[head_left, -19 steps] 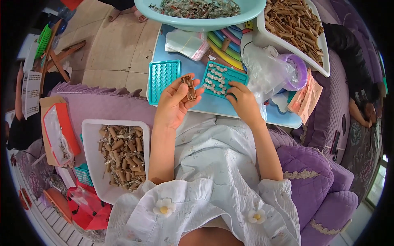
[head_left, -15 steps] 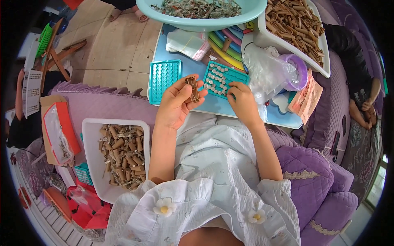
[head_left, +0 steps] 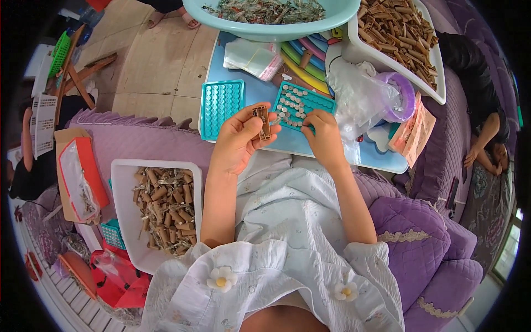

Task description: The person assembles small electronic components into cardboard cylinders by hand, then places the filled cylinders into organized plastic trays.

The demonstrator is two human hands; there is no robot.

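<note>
My left hand (head_left: pixel 243 141) is closed around a small open brown plastic casing (head_left: pixel 261 123), held upright between thumb and fingers. Small parts show inside its hollow. To the right, the fingertips of my right hand (head_left: pixel 325 138) are pinched together at the near edge of a teal compartment tray (head_left: pixel 323 105). Whatever they may hold is hidden. Small round whitish discs (head_left: pixel 290 99) fill much of that tray's left part. A second teal tray (head_left: pixel 223 109) with rows of round hollows lies left of my hands on the blue table (head_left: pixel 282 145).
A pale blue basin (head_left: pixel 271 29) of small metallic-looking parts and a white bin (head_left: pixel 437 91) of brown casings stand beyond. Clear bags (head_left: pixel 362 99) and a purple ring-shaped item (head_left: pixel 408 98) lie right. Another white bin (head_left: pixel 124 221) of brown pieces sits left. A person (head_left: pixel 489 133) is at far right.
My right hand has shifted slightly left and its fingertips have drawn closer together. The left hand has turned the casing a little. At far right, the other person's arms have moved.
</note>
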